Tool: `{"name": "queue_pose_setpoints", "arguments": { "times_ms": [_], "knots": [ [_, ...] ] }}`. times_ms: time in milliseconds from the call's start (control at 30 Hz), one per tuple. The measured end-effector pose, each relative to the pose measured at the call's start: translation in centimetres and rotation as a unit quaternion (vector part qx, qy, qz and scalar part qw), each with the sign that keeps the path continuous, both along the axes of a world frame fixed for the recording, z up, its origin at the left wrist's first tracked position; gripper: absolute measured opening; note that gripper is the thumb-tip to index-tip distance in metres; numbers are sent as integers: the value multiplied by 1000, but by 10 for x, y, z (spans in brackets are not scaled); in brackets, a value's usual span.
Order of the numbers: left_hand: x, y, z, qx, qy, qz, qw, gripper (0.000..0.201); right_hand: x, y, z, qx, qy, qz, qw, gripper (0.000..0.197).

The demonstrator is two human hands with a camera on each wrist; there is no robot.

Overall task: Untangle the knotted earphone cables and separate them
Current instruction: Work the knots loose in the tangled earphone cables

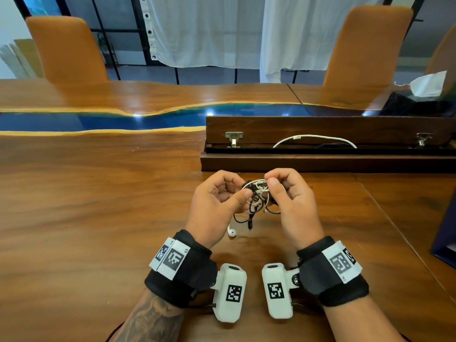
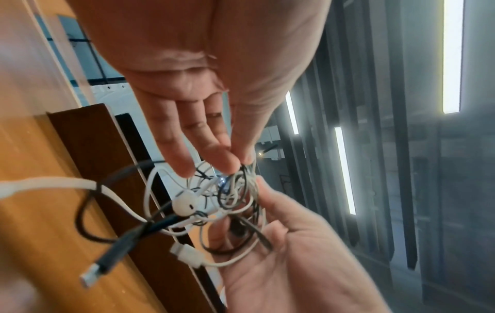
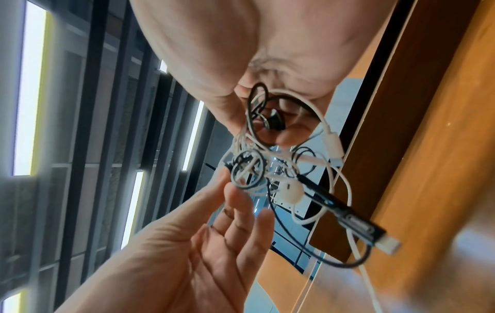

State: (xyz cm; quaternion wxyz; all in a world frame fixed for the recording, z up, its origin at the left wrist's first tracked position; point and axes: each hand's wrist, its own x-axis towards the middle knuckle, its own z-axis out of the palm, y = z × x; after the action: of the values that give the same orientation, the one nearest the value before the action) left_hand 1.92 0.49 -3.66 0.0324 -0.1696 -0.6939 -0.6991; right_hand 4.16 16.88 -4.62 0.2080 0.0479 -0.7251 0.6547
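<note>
Earphone cables [image 1: 258, 193], one white and one black, form a single dense knot held in the air just above the wooden table [image 1: 98, 206], between the two hands and near the dark wooden box [image 1: 320, 159] behind them. Thin white and black strands cross and loop through each other at the core. A white earbud [image 1: 231, 232] hangs below the knot close to the table surface; a second white earbud [image 2: 184, 204] sits within the tangle. A black plug with a metal tip [image 2: 100, 267] dangles free on its lead, and a white connector [image 2: 187, 254] lies among the lower loops. A black earbud [image 3: 275, 121] is lodged against the right palm. The left hand [image 1: 217, 206] is raised palm inward, thumb and fingertips pinching strands on the left side of the knot, the other fingers only loosely bent. The right hand [image 1: 293, 203] mirrors it, thumb and forefinger pinching the upper right of the knot, remaining fingers curled around hanging loops. Both wrists carry black bands with printed markers. The knot's interior is too fine and motion-blurred to trace any one strand; which cable each fingertip grips cannot be determined. The wrist views are blurred at the edges.
</note>
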Motion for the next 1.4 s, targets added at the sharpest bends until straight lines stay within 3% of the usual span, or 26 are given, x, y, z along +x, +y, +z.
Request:
{"name": "queue_pose_setpoints", "arguments": {
  "times_ms": [133, 233, 433, 533, 600, 767, 967, 1133, 1300, 1400],
  "knots": [
    [1, 0, 0, -20, 27, 25, 999, 12, 1, 2, 2, -3, 6, 36, 999, 23],
    [3, 2, -2, -31, 52, 41, 997, 15, 2, 2, 2, 28, 19, 50, 998, 13],
    [6, 7, -2, -26, 66, 31, 997, 21, -2, 4, -2, 82, 30, -4, 996, 5],
    [7, 8, 0, -13, 64, 29, 997, 22, -1, 5, -2, 93, 19, 36, 995, 31],
    [7, 9, 0, -2, 65, 35, 997, 19, 1, 3, 0, 99, 15, 70, 992, 35],
    [5, 8, -2, 10, 40, 45, 998, 13, 1, 2, 0, 58, 27, 10, 998, 19],
    [4, 9, -1, 52, 13, 50, 997, 19, 0, 3, 0, 79, -6, 60, 995, 34],
    [2, 9, 1, 104, -36, 35, 993, 16, -3, 7, -2, 70, 21, 16, 997, 28],
    [3, 12, -5, 23, -18, 30, 999, 28, 0, 3, 0, 61, 61, -8, 996, 22],
    [2, 12, -8, 16, -21, 47, 999, 22, 0, 3, 1, 71, 66, 2, 995, 23]
  ]
}}
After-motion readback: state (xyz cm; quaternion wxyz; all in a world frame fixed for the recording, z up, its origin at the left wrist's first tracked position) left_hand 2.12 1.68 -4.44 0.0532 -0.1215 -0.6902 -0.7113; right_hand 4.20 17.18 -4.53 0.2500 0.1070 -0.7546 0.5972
